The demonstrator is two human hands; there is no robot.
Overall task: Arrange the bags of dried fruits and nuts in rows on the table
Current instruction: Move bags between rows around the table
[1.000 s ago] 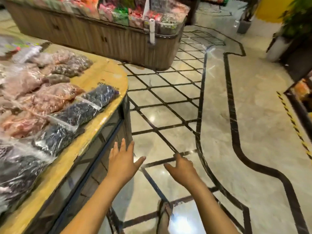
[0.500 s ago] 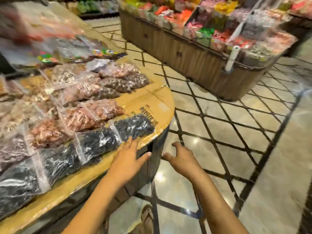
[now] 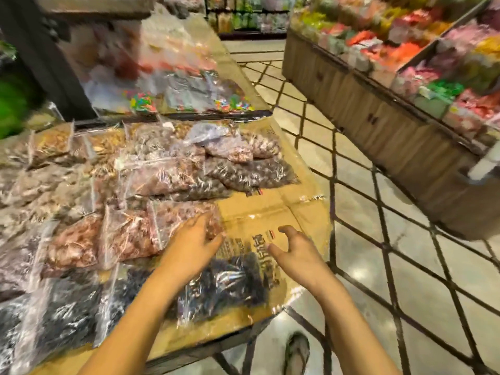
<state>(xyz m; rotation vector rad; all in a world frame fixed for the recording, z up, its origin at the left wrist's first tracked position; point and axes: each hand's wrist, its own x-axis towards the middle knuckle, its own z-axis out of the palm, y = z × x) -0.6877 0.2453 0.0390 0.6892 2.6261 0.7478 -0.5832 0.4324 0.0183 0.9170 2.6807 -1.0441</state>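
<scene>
Clear bags of dried fruits and nuts lie in rows on a table covered with flattened cardboard (image 3: 257,212). The nearest row holds dark, almost black fruit bags (image 3: 224,282). Behind it lies a row of reddish-brown bags (image 3: 176,220), and further back are darker brown bags (image 3: 251,171). My left hand (image 3: 189,247) rests flat, fingers spread, on the right end of the reddish-brown row. My right hand (image 3: 295,250) hovers open, fingers curled apart, over the bare cardboard beside the dark bag. Neither hand holds anything.
A wooden display bin (image 3: 378,117) full of colourful wrapped sweets stands to the right across a tiled aisle (image 3: 378,266). More bags with coloured candy (image 3: 189,85) lie on a raised shelf behind the rows. A sandalled foot (image 3: 297,353) shows below the table edge.
The view has swung left and down onto the table. Both hands moved forward from beside the table edge to over its top; the left one now rests on a reddish-brown bag.
</scene>
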